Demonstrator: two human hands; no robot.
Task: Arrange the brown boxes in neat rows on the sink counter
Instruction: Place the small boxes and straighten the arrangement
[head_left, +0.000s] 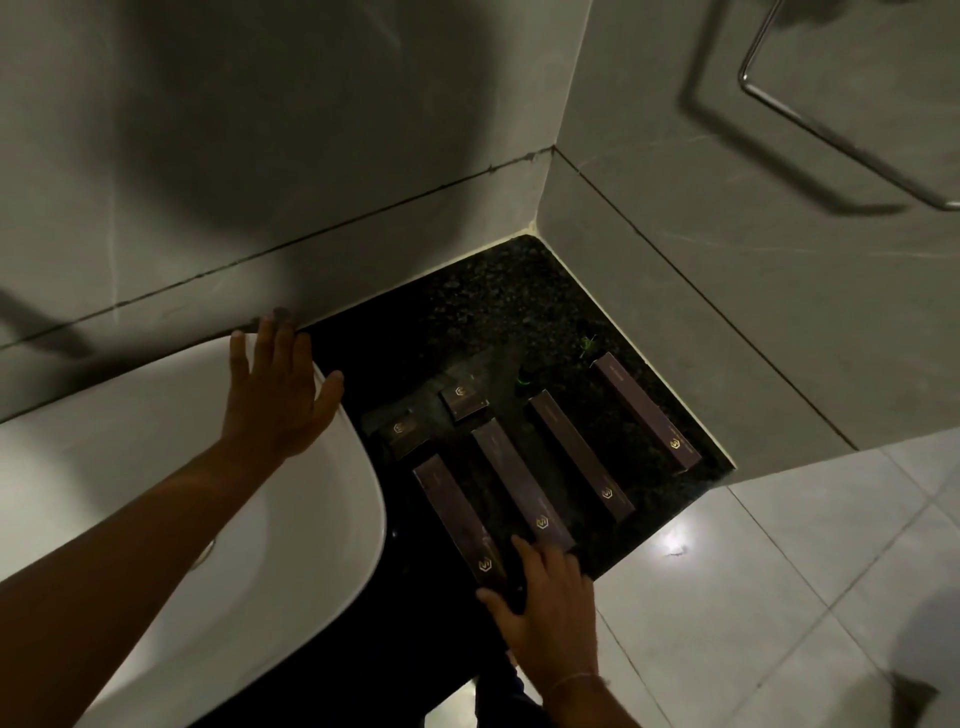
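Several long brown boxes with gold logos lie side by side on the dark speckled counter (498, 312): a leftmost long box (454, 512), a second long box (514, 480), a third long box (579, 454) and a far-right long box (644, 410) near the wall. Two small brown boxes sit behind them, a left small box (402, 431) and a right small box (465, 401). My right hand (545, 608) rests with fingers spread at the near ends of the two leftmost long boxes, touching them. My left hand (278, 387) lies flat and open on the rim of the white sink (130, 467).
Grey tiled walls meet in a corner behind the counter. A metal towel rail (779, 98) hangs on the right wall. The counter's front edge drops to a pale tiled floor (779, 597) at the lower right.
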